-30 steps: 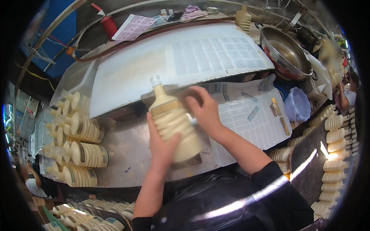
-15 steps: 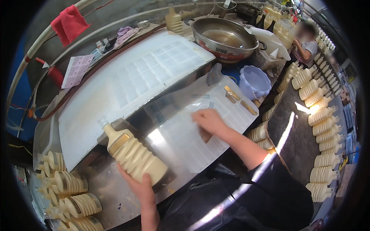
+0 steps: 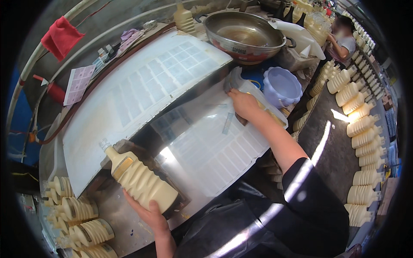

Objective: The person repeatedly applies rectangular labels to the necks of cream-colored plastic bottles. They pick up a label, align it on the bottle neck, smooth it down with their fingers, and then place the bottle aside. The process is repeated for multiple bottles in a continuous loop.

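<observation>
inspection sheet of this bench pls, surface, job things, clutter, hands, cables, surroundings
surface: shiny metal bench with a clear plastic sheet laid over it; a white gridded sheet behind.
job's things: cream ribbed bottle, lying tilted, neck up-left.
clutter: more cream bottles stacked lower left; lilac plastic bowl; steel basin holding brownish liquid.
grippers: left hand grips the bottle's base; right hand presses flat on the far end of the clear sheet.
cables: dark hose curving along the bench's back edge.
surroundings: red cloth on a rail; rows of bottles at right; another person top right.
</observation>
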`<state>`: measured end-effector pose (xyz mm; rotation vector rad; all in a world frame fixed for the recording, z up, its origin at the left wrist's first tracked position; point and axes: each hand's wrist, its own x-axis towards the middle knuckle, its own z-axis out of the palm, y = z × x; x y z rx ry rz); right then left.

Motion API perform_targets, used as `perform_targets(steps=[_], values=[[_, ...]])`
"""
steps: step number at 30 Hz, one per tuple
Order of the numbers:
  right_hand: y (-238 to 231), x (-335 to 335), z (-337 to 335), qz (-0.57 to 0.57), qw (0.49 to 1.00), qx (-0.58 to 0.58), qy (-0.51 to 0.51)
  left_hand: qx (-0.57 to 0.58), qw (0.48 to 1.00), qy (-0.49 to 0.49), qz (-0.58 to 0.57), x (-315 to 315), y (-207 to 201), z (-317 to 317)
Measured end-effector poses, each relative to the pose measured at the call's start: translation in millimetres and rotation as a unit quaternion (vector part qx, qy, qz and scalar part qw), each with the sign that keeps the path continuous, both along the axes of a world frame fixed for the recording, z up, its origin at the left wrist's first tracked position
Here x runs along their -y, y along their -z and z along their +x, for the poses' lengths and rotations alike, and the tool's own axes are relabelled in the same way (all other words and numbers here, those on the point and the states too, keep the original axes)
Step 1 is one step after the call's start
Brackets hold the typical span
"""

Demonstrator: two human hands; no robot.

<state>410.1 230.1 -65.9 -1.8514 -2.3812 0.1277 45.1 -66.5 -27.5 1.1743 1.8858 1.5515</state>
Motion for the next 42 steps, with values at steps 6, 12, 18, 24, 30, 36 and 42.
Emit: perform_targets(steps=[6,12,18,24,30,36,42], values=[[-9,84,8,-0.106,0.993,0.054,0.025,0.008,1.0,-0.01,0.002,0,1,3],[-11,104,19,-0.029,0.999,-0.022,0.0,-0.002,1.0,-0.006,-0.005,-1,-2,5],[7,9,0,-0.003,1.0,0.004,-0.01,0.04,0.999,-0.007,-0.009,-2,-3,2],[4,11,10,-0.074,0.997,0.026,-0.002,0.034,0.999,-0.007,0.022,-2,7,0],[-23,130,32,-0.075,0.996,-0.028,-0.028,0.052,0.998,-0.006,0.035,1,10,0],[-25,216,33,-0.018,0.998,-0.049,-0.038,0.054,0.998,-0.026,0.023,-1,1,4],[-6,219,68,0.093,0.987,-0.04,-0.124,-0.101,0.991,-0.091,0.013,5,-14,8]])
